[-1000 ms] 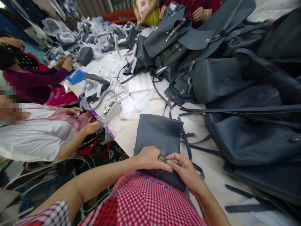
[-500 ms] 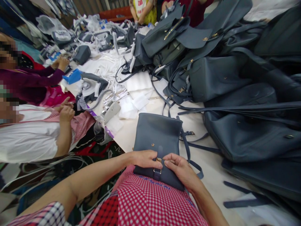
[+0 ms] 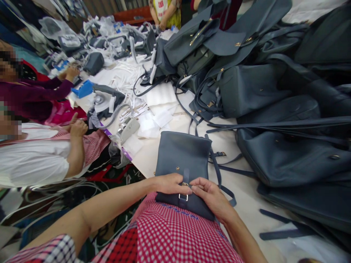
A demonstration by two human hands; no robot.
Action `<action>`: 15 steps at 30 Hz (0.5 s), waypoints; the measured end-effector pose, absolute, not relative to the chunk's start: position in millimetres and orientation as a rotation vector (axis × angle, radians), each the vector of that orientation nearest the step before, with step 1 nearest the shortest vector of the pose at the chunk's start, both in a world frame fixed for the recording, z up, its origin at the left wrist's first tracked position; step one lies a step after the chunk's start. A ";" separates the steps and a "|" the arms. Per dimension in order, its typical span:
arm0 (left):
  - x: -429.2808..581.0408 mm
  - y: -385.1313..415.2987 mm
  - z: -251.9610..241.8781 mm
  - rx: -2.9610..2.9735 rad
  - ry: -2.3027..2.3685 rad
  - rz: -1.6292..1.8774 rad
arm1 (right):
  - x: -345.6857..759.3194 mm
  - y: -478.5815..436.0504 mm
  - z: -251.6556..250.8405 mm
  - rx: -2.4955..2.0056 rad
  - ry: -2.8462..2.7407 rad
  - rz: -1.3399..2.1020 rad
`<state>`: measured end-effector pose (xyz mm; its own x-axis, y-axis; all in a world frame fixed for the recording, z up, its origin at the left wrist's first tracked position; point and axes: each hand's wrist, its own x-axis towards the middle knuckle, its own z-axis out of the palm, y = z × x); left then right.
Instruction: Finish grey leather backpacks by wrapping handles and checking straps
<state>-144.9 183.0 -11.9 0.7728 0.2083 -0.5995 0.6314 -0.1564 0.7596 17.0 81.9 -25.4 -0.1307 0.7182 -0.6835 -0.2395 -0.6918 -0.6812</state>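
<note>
A dark blue-grey bag lies against the checked apron at the table's near edge. It has a small round gold stud and, lower down, a strap with a gold buckle. My left hand rests over the bag's left part, its thumb and fingers closed at the strap by the upper metal piece. From the right, my right hand meets it there, thumb and index finger pinched on the strap's edge. The fingertips hide part of the strap and metal.
Large dark bags with long straps are piled along the right. White papers and a pale grey device lie beyond the bag. Two people sit at the left; others stand at the far end.
A strip of the strap now shows above the upper metal piece. My left thumb has shifted slightly right, towards my right fingertips. The bag stays in place.
</note>
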 end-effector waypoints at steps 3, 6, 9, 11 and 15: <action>-146.7 186.9 -8.9 1.765 0.665 -0.528 | 17.4 82.0 -27.6 -1.497 -0.571 1.888; -147.7 189.7 -7.4 1.758 0.604 -0.544 | 17.9 82.2 -27.0 -1.489 -0.591 1.892; -149.0 191.2 -8.8 1.767 0.558 -0.545 | 18.0 82.5 -25.4 -1.486 -0.611 1.887; -150.2 191.7 -10.6 1.763 0.531 -0.536 | 17.7 83.2 -24.9 -1.485 -0.598 1.893; -153.5 193.8 -14.1 1.702 0.524 -0.497 | 16.8 84.9 -25.4 -1.488 -0.578 1.899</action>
